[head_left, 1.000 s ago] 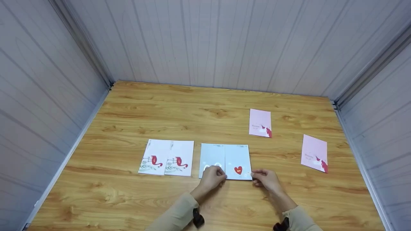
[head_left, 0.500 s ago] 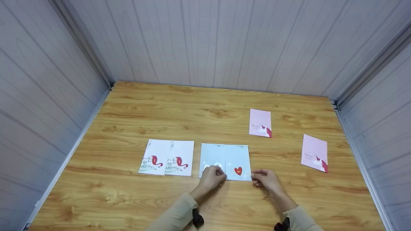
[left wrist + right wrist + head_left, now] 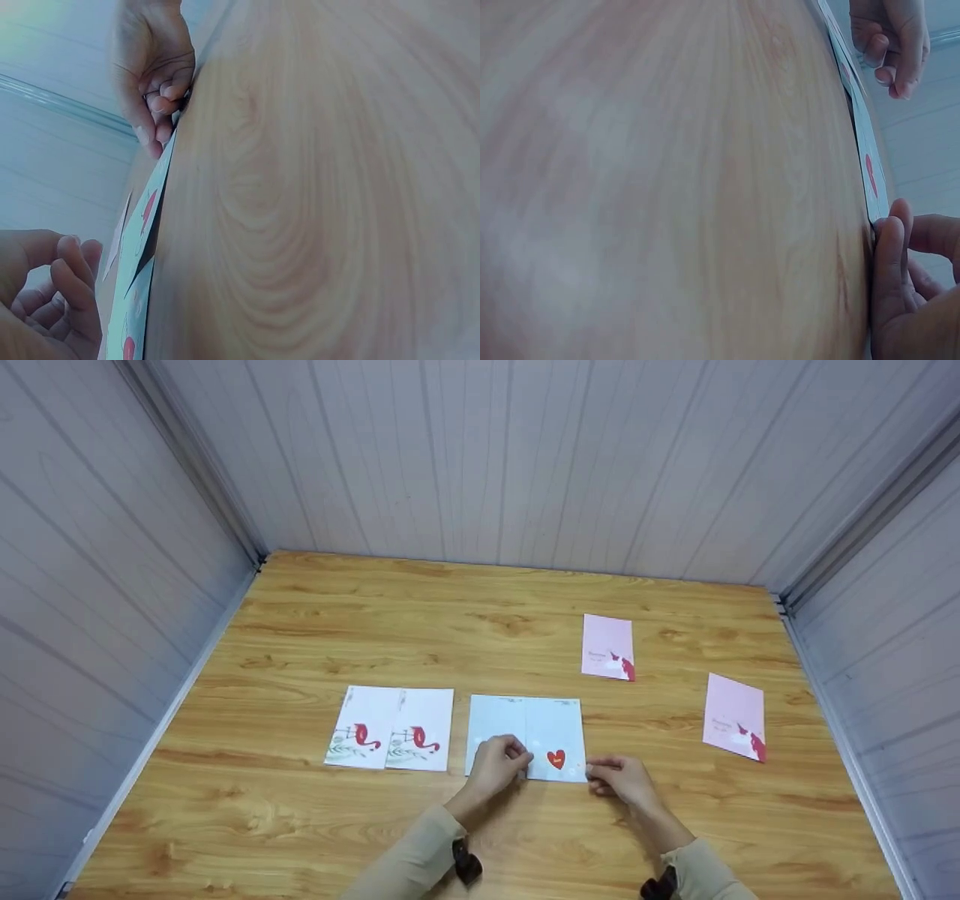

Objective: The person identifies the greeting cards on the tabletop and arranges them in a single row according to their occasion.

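Shifted slightly upward in the frame since half a second ago: the left hand point(image 3: 493, 765), lower centre. Left of centre, the left flamingo card point(image 3: 367, 706) and right flamingo card point(image 3: 425, 709) lie side by side on the wood-grain table point(image 3: 300, 825); a stray leftward push on their blue neighbours could close the narrow gap and disturb this pair. Next, the left blue card point(image 3: 495, 718) lies partly hidden by the left hand, whose fingers curl loosely, holding nothing, tips clear of the cards. Without steadying there, the seam could spread. Adjoining it at lower centre, the blue heart card point(image 3: 551, 726) appears slightly raised along its near edge; pushed leftward, it could ride over its neighbour. The right hand point(image 3: 628, 784) pinches its lower right corner; too hard a grip could crease it, and an uneven release could leave it skewed. Farther right, the upper pink card point(image 3: 606, 634) and lower pink card point(image 3: 735, 701) lie apart, probably at little risk.
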Demonstrator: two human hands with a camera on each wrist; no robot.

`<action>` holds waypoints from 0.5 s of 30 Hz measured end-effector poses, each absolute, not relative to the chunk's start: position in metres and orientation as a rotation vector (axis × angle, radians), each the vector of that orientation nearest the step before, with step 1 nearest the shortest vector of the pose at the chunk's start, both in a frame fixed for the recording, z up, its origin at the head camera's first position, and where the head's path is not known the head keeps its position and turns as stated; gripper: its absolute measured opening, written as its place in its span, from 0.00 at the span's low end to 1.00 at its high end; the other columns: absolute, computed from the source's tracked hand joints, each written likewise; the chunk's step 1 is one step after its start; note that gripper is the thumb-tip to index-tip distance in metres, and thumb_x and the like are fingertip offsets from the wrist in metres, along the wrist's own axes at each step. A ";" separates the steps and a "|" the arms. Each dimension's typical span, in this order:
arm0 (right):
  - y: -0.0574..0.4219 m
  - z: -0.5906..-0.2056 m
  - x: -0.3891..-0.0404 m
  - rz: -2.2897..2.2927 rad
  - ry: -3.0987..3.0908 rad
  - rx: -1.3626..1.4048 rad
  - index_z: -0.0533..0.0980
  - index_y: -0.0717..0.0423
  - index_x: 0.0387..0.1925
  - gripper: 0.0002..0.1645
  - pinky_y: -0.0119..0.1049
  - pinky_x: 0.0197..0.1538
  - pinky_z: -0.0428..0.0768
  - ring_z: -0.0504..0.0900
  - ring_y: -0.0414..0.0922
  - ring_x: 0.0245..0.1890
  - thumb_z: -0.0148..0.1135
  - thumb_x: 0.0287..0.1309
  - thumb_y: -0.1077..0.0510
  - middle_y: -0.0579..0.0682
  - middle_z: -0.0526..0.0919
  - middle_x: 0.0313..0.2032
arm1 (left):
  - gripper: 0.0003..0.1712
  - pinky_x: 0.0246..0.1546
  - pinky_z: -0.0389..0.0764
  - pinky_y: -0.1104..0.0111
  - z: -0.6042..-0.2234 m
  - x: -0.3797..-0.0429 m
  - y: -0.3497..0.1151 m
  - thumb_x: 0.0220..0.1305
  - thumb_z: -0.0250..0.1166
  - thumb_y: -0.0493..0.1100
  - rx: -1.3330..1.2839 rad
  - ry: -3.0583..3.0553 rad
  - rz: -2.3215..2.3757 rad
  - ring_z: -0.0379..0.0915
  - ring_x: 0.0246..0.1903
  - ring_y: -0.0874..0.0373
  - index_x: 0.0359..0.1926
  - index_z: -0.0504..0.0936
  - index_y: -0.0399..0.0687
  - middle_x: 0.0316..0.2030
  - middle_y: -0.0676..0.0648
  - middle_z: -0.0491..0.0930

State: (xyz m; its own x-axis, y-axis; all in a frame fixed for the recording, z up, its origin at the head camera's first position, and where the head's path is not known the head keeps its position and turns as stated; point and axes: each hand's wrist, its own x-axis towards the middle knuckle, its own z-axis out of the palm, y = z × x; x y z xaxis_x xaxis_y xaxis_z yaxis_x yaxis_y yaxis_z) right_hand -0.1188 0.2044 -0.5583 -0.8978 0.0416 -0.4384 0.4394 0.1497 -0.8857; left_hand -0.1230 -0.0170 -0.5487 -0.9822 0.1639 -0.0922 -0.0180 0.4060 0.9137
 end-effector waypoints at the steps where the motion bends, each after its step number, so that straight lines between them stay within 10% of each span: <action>1: 0.204 -0.558 -0.119 -1.808 2.123 0.466 0.75 0.72 0.37 0.11 0.34 0.25 0.77 0.78 0.45 0.21 0.59 0.51 0.67 0.57 0.79 0.26 | 0.05 0.14 0.69 0.74 -0.548 -0.124 -0.017 0.55 0.62 0.38 0.128 2.491 1.620 0.68 0.14 0.63 0.24 0.76 0.43 0.17 0.54 0.73; 15: 0.230 -0.547 -0.137 -1.965 2.038 0.497 0.70 0.75 0.44 0.17 0.32 0.28 0.77 0.78 0.42 0.23 0.57 0.54 0.66 0.54 0.79 0.26 | 0.05 0.18 0.72 0.74 -0.534 -0.175 -0.010 0.55 0.62 0.40 0.015 2.508 1.748 0.71 0.20 0.61 0.29 0.78 0.42 0.22 0.52 0.73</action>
State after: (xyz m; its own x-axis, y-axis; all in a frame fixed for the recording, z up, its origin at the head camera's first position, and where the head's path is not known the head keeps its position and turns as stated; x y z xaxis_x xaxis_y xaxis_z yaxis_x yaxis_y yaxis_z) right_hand -0.1368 0.2301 -0.5473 -0.9057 0.0605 -0.4196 0.4215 0.0228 -0.9065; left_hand -0.1750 -0.0100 -0.5338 -0.9963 0.0565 -0.0641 -0.0406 0.3474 0.9368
